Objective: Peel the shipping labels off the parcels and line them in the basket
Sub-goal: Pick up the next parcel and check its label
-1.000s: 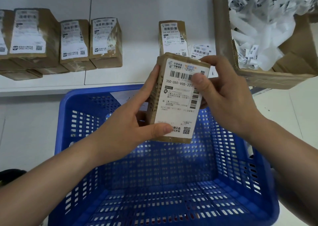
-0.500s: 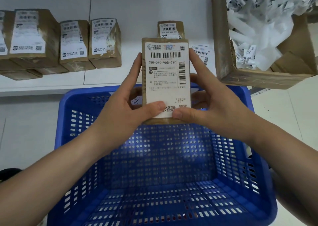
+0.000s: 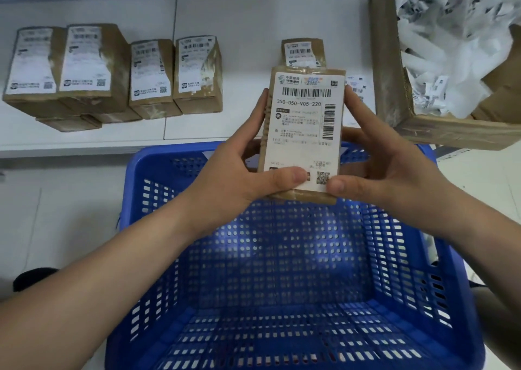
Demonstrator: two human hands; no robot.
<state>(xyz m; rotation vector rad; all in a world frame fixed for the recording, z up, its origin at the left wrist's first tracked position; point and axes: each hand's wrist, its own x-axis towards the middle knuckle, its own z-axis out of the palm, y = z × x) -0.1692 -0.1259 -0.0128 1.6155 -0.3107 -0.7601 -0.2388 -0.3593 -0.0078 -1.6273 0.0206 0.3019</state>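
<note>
Both hands grip one parcel [image 3: 303, 133] upright above the blue basket [image 3: 282, 271]: left hand [image 3: 234, 180] and right hand [image 3: 386, 169] wrap its sides, thumbs pinning the label [image 3: 306, 127] at its bottom edge. Risk: label is flat, no lifted corner; a hasty pull could tear it.

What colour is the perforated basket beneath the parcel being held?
Blue, seen clearly in the head view: the basket has perforated blue plastic walls and floor.
</note>
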